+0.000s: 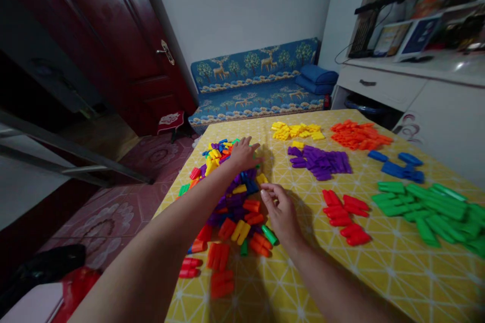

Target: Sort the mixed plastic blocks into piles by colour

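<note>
My left hand (244, 154) reaches over the far part of a mixed pile of plastic building pieces (234, 201), its fingers spread and no piece visible in them. Beside the pile's right edge is my right hand (281, 211), loosely curved, with thumb and index tips close together and nothing visible between them. Just beyond those fingertips lies a yellow piece (261, 178). A green piece (269, 235) rests left of my right wrist. Orange pieces (218, 256) lie at the pile's near end. My left forearm hides part of the pile.
Sorted by colour on the table (303, 267) are yellow (297, 131), orange (359, 135), purple (321, 161), blue (402, 169), red (343, 213) and green (435, 209) groups. A patterned sofa (257, 88) stands behind, a white cabinet (443, 111) to the right.
</note>
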A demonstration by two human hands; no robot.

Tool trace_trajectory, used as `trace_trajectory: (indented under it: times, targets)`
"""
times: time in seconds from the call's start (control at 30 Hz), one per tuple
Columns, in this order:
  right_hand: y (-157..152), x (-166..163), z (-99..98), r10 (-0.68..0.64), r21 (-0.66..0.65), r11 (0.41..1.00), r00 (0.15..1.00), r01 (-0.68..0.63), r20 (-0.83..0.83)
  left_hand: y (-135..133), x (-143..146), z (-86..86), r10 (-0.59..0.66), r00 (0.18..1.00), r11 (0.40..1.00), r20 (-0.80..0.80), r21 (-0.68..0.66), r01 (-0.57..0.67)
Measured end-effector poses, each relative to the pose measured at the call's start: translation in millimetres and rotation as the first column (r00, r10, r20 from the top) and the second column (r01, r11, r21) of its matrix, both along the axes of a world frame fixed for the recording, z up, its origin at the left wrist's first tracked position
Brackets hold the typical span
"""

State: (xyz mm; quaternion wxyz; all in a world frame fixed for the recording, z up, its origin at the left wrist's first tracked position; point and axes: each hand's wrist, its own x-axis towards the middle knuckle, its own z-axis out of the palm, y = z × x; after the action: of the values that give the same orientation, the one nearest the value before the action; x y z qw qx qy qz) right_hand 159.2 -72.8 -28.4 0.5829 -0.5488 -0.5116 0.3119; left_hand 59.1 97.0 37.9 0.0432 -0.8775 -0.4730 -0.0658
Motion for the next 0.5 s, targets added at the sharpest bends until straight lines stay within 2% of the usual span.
trace_trajectory:
  times: [0.1,0.2,0.33,0.5]
  targets:
    - [0.1,1.3,0.2,-0.006,-0.009,1.0,1.0,0.006,-0.031,24.3,8.4,-8.5,0.085,0.988,0.992,-0.125,-0.086,-0.097]
    - [0.2,2.9,0.2,-0.002,-0.026,1.0,0.997,0.0,-0.077,33.4,13.3,-14.8,0.07,0.979,0.988,-0.192,-0.12,-0.095]
    - [2.1,3.9,0.1,-0.037,-0.025,0.999,0.994,0.035,-0.099,18.4,12.7,-11.4,-0.063,0.977,0.992,-0.205,-0.118,0.039]
    - [6.5,4.1,-3.1,-0.131,0.026,0.99,0.982,0.135,-0.134,-17.1,-6.3,5.8,-0.296,0.936,0.945,-0.192,-0.198,0.258]
